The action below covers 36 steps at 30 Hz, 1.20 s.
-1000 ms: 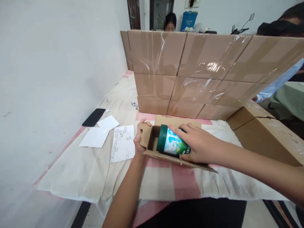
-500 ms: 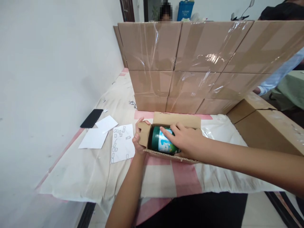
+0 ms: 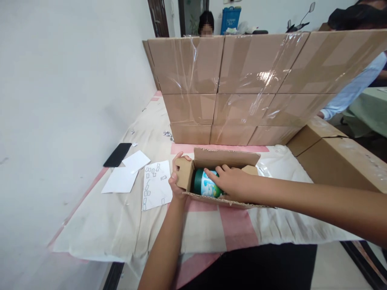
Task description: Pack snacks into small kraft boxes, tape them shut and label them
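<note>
A table covered in a cream and pink cloth (image 3: 236, 229) is seen from above; a small cardboard box (image 3: 226, 159) is laid open on it, near the front edge, with its flaps raised. A green jar (image 3: 204, 185) with a white and blue label is laid on its side inside the box, at the left end. The left hand (image 3: 177, 177) is closed on the box's left end flap, the fingers curled over its top edge. The right hand (image 3: 234, 183) is laid over the jar, the fingers spread and curved down around its side so that it is held; the thumb is hidden. Just left of the box a printed sheet (image 3: 156, 184) is spread flat; two blank white sheets (image 3: 120, 180) and a black phone (image 3: 117, 154) are set further left. A wall of taped cartons (image 3: 242, 80) is stacked behind the box; a large carton (image 3: 338, 161) is placed at the right.
</note>
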### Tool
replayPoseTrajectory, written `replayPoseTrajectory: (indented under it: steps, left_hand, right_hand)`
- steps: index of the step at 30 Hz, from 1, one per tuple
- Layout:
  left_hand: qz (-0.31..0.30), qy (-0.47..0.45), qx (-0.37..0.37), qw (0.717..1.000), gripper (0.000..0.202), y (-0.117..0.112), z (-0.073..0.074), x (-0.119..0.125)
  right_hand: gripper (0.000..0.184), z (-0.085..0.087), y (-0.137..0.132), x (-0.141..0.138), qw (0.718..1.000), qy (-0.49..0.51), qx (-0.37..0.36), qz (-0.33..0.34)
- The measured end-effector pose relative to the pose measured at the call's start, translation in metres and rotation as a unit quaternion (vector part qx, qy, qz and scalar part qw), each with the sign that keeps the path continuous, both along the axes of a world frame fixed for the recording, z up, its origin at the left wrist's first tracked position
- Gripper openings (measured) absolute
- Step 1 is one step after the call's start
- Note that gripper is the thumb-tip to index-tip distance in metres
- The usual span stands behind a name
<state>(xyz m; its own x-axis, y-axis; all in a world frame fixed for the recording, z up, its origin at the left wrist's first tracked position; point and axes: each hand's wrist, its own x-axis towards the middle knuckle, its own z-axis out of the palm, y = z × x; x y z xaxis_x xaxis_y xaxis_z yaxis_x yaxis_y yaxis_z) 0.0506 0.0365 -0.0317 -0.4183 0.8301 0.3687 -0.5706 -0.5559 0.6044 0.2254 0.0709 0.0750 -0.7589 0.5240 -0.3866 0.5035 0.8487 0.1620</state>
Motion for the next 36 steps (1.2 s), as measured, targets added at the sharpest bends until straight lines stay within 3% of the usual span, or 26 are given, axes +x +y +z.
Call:
replayPoseTrajectory:
  steps: [5, 8, 9, 11, 13, 15, 18, 21, 23, 25, 27, 29, 31, 36]
  left_hand:
    - [0.017, 0.011, -0.005, 1.0, 0.063, -0.002, 0.0, 0.002]
    - [0.035, 0.023, -0.008, 0.999, 0.069, -0.003, 0.0, 0.005]
    - [0.036, 0.022, -0.003, 0.999, 0.071, -0.004, 0.0, 0.006]
    - [0.033, 0.02, 0.001, 0.999, 0.073, -0.003, 0.0, 0.006]
    - [0.037, 0.041, -0.021, 0.998, 0.07, -0.002, 0.001, 0.003]
    - [0.032, 0.103, -0.074, 0.991, 0.067, -0.002, 0.002, 0.0]
    - [-0.031, 0.179, -0.154, 0.971, 0.088, -0.005, 0.006, -0.004]
    - [-0.061, 0.184, -0.186, 0.963, 0.091, -0.01, 0.009, -0.003]
    - [-0.054, 0.192, -0.182, 0.963, 0.078, -0.011, 0.008, -0.003]
    - [-0.038, 0.206, -0.155, 0.965, 0.055, -0.009, 0.006, -0.004]
    - [-0.012, 0.224, -0.117, 0.967, 0.032, -0.006, 0.003, -0.007]
    - [0.005, 0.236, -0.093, 0.967, 0.025, -0.002, 0.0, -0.01]
    - [-0.005, 0.244, -0.088, 0.966, 0.03, 0.0, -0.002, -0.012]
    - [-0.021, 0.208, -0.091, 0.974, 0.039, -0.001, -0.006, -0.006]
  right_hand:
    - [0.06, -0.003, 0.006, 0.003, 0.996, 0.087, -0.027, 0.003]
    - [0.036, 0.005, 0.011, 0.016, 0.974, 0.223, -0.014, 0.034]
    - [0.035, 0.007, 0.013, 0.024, 0.952, 0.302, 0.005, 0.043]
    - [0.031, 0.006, 0.016, 0.049, 0.878, 0.474, 0.047, 0.035]
    - [0.025, -0.003, 0.017, 0.077, 0.815, 0.578, 0.045, 0.012]
    - [0.025, -0.021, 0.018, 0.102, 0.807, 0.59, -0.009, 0.0]
    - [0.03, -0.053, 0.017, 0.118, 0.799, 0.595, -0.079, -0.013]
    - [0.033, -0.074, 0.014, 0.11, 0.722, 0.687, -0.04, -0.078]
    - [0.039, -0.082, 0.012, 0.101, 0.667, 0.728, -0.029, -0.153]
    - [0.045, -0.086, 0.01, 0.097, 0.643, 0.733, -0.056, -0.213]
    - [0.045, -0.09, 0.009, 0.1, 0.648, 0.728, -0.053, -0.219]
    - [0.046, -0.095, 0.009, 0.111, 0.666, 0.723, -0.009, -0.183]
    - [0.052, -0.098, 0.008, 0.123, 0.696, 0.704, 0.01, -0.142]
    - [0.069, -0.09, -0.003, 0.134, 0.757, 0.635, -0.075, -0.132]
